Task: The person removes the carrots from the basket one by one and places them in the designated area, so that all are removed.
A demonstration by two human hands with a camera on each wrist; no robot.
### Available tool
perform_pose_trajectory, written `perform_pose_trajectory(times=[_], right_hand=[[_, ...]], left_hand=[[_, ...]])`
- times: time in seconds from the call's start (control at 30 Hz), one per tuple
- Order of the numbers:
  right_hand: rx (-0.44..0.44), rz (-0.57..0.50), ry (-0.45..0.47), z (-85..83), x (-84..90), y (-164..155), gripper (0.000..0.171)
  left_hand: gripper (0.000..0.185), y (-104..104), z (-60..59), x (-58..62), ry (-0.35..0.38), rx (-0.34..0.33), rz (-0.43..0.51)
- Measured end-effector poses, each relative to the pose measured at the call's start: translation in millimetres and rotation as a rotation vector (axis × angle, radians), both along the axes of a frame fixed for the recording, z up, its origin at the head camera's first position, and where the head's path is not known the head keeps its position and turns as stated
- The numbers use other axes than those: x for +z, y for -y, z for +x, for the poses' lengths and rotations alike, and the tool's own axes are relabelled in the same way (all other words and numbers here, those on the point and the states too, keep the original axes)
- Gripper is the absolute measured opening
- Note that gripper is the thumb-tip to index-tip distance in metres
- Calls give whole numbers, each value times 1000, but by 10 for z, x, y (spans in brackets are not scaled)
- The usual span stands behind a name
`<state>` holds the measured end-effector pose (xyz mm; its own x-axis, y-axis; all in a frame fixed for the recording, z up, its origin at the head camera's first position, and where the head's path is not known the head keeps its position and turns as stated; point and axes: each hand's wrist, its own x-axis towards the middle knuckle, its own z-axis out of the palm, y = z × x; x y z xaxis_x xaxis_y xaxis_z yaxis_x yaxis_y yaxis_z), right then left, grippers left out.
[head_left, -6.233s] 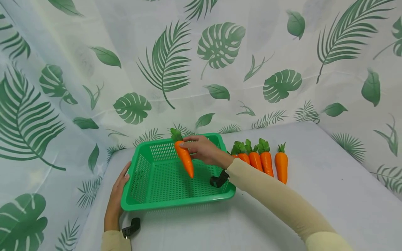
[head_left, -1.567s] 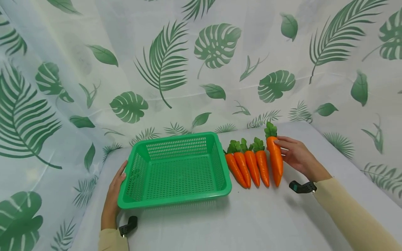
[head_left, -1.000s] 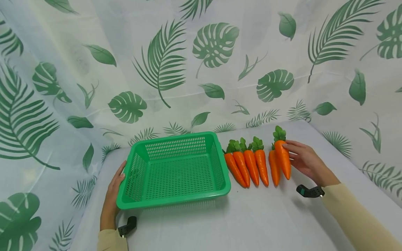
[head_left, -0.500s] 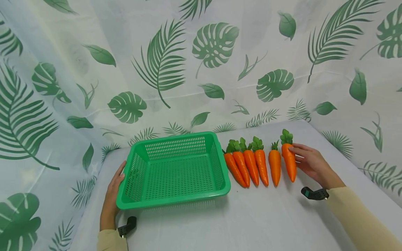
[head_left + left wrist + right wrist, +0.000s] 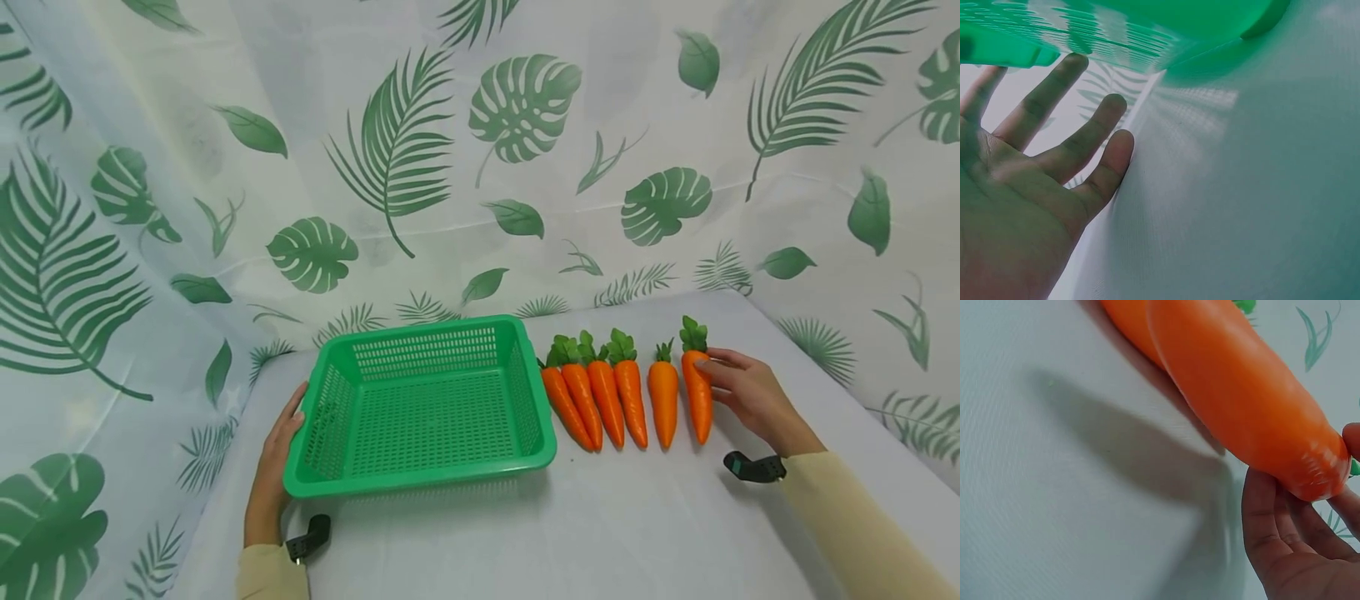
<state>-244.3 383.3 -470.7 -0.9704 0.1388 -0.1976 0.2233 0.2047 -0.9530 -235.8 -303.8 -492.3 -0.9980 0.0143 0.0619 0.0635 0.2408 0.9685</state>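
My left hand [image 5: 279, 450] is at the left side of a green plastic basket [image 5: 416, 482], its fingers fairly straight and spread against the wall. In the left wrist view, the fingertips [image 5: 1110, 109] reach up beside the slotted basket wall [image 5: 1210, 22]. At the right end of a carrot row, my right hand [image 5: 750, 396] pinches a carrot [image 5: 697, 398] near its leafy top. The right wrist view shows thumb and fingers around the thick end of that carrot [image 5: 1247, 394], with its shadow on the cloth below. A paler carrot [image 5: 663, 402] lies just left of it.
Several more carrots [image 5: 604, 400] lie side by side, close to the basket's right wall. The white-covered table [image 5: 585, 533] reaches back to a leaf-printed curtain [image 5: 570, 192]. Black wrist cameras [image 5: 753, 468] are worn on both arms.
From above the basket, the right hand has carried the carrot to the right, over the row and past the paler carrot, then lower toward the table. The left hand stays at the basket.
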Motion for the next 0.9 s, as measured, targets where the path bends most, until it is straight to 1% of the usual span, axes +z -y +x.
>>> perform_pose_trajectory(times=[0.4, 0.77, 0.9], right_hand=[[-11, 43, -12, -43, -146, 63, 82], [-23, 70, 2, -64, -183, 128, 81], [-36, 115, 22, -52, -192, 158, 80]], left_hand=[[57, 0, -17, -5, 1, 9, -8], [57, -8, 3, 17, 18, 11, -1], [57, -9, -7, 18, 19, 3, 5]])
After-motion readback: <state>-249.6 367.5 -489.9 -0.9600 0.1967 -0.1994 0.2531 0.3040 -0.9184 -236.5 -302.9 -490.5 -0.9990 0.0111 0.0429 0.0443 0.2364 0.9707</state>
